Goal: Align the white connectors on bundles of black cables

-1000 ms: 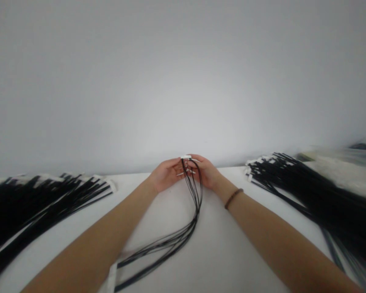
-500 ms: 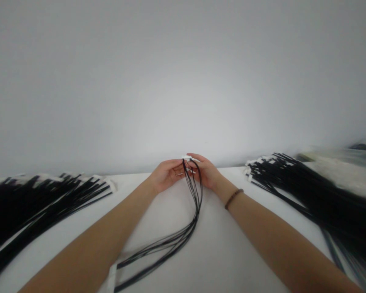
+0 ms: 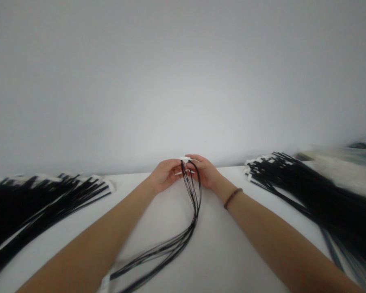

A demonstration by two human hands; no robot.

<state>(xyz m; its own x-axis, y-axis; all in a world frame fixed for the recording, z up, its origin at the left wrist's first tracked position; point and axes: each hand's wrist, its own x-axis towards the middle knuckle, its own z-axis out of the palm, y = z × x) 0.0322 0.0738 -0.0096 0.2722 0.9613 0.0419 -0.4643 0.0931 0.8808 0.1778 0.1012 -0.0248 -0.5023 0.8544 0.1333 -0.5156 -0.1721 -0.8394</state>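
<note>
Both hands meet near the table's back edge around one white connector [image 3: 185, 159] of a black wire harness [image 3: 196, 209]. My left hand [image 3: 168, 174] pinches the connector's left end between thumb and fingers. From the other side, my right hand [image 3: 205, 171] grips its right end, with a beaded bracelet on that wrist. Several thin black wires hang from the connector and curve down to the left. Their other end has a second white connector [image 3: 105, 283], partly hidden by my left forearm at the bottom.
On the left lies a thick pile of black wire harnesses [image 3: 33, 215] with white connectors. A second such pile [image 3: 317, 195] is at the right, beside clear plastic bags [image 3: 347, 171]. The white table [image 3: 232, 252] runs up to a plain pale wall [image 3: 183, 81].
My hands keep their grip on the connector and have shifted very slightly. The wires' lower end has slid a little to the left and down.
</note>
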